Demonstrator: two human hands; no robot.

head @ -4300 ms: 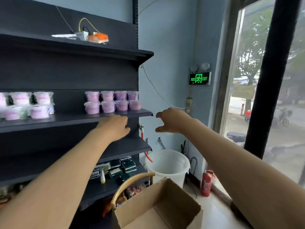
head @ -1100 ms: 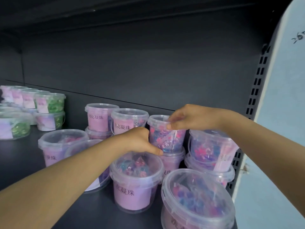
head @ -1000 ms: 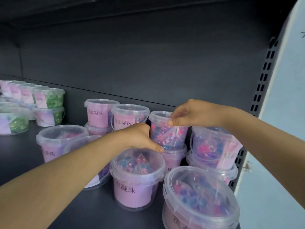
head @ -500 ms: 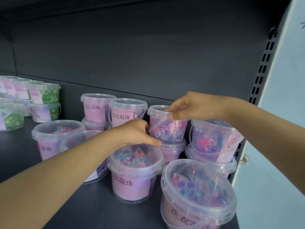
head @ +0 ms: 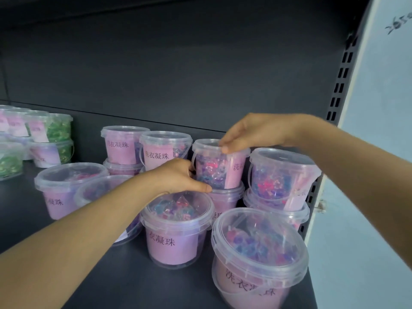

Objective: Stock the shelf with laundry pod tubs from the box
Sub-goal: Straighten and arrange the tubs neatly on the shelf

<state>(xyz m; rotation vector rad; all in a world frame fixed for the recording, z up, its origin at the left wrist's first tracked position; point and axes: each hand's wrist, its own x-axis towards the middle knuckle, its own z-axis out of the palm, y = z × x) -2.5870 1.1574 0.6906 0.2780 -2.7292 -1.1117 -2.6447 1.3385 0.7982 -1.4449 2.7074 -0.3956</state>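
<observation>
Clear laundry pod tubs with pink labels crowd the dark shelf [head: 40, 230]. One upper tub [head: 219, 168] is stacked on another tub [head: 225, 200] in the back row. My right hand [head: 252, 132] grips that upper tub's lid rim from above, thumb on the front edge. My left hand [head: 176, 176] holds its left side, thumb along the base. The pink label on this tub faces right. A front tub [head: 176, 228] stands just below my left hand, and a large tub [head: 258, 257] sits at the shelf's front right. The box is out of view.
Two stacked tubs [head: 283, 179] stand right beside the held one, against the perforated upright [head: 341, 74]. More stacked pink tubs [head: 156, 150] stand to its left, low tubs [head: 66, 186] in front of them. Green-pod tubs [head: 55, 139] sit far left. A pale blue wall [head: 379, 152] is at the right.
Since four seconds ago I have moved up close to the shelf. Over the last second both hands turned the upper tub, and its pink label now shows on the right side.
</observation>
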